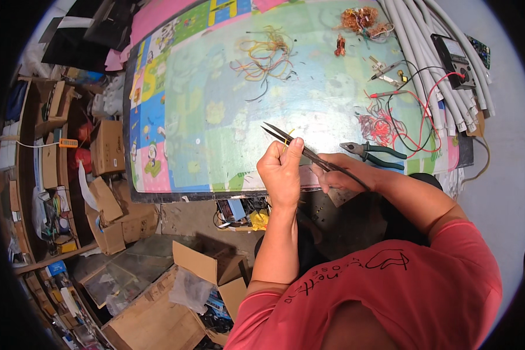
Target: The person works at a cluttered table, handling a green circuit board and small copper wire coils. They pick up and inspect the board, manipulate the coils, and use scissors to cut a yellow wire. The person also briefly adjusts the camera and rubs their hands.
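Observation:
My left hand [280, 174] is closed with the thumb up, pinching a short yellow wire [291, 132] whose end shows above the fist. My right hand [347, 174] grips a long dark pair of scissors [281, 133] from the right. Their two pointed blades are slightly apart and cross by the yellow wire, just above my left thumb; much of the handles is hidden by my hands. Green-handled pliers [372, 153] lie on the patterned mat [216, 140] close to my right hand. Loose yellow and orange wires [267, 55] lie farther off on the mat.
Red wires [379, 125], test probes [388, 93] and a multimeter [454, 61] are at the right, near long white tubes [411, 58]. Copper wire [359, 20] lies at the far right. Cardboard boxes [108, 149] and a shelf [41, 111] stand to the left.

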